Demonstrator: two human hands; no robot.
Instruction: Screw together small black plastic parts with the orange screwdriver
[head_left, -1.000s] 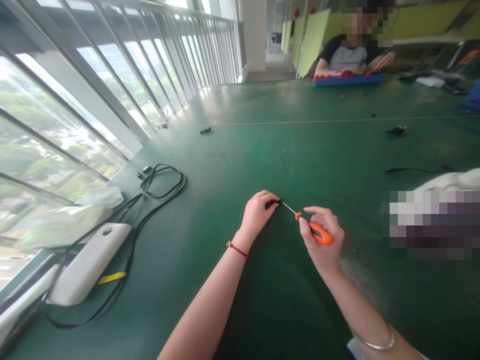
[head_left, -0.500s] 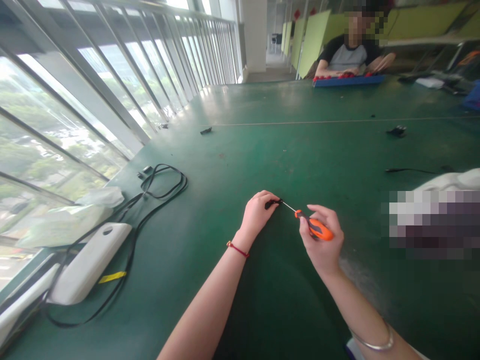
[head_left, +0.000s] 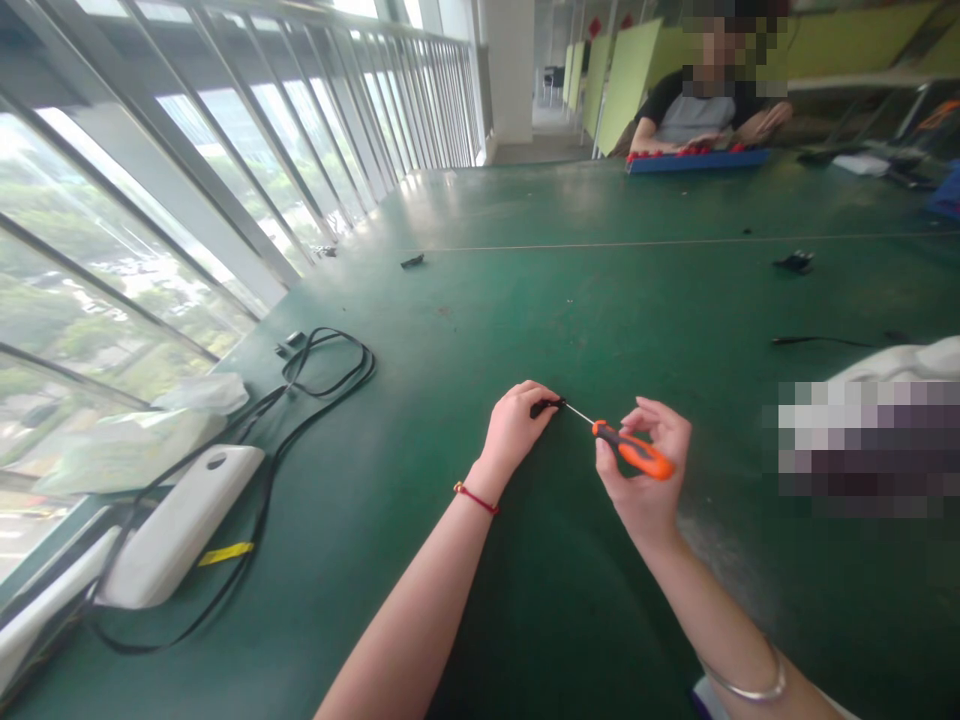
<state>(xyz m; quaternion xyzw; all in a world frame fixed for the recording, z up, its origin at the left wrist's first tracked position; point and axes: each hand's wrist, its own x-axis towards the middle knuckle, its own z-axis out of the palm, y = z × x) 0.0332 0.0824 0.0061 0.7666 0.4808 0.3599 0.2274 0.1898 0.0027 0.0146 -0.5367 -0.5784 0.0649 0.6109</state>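
A small black part [head_left: 541, 407] is pinched in my left hand [head_left: 517, 418], low over the green table [head_left: 480, 320]; its exact kind is too small to make out. My right hand [head_left: 651, 470] holds an orange and dark grey screwdriver [head_left: 637, 453] by its handle, thumb below and fingers curved loosely above. The thin metal shaft slants up to the left, and its tip meets the black part at my left fingertips. How the tip sits in the part is hidden.
On the left lie a looped black cable [head_left: 330, 375], a white flat case [head_left: 184, 525], a yellow strip [head_left: 226, 553] and a plastic bag [head_left: 135, 445]. Small black pieces [head_left: 795, 262] lie farther off. Across the table sits a person [head_left: 697, 115] behind a blue tray [head_left: 697, 162].
The fingers of my right hand have loosened and lifted from the handle, which has shifted slightly right. My left hand and the black part stay in place.
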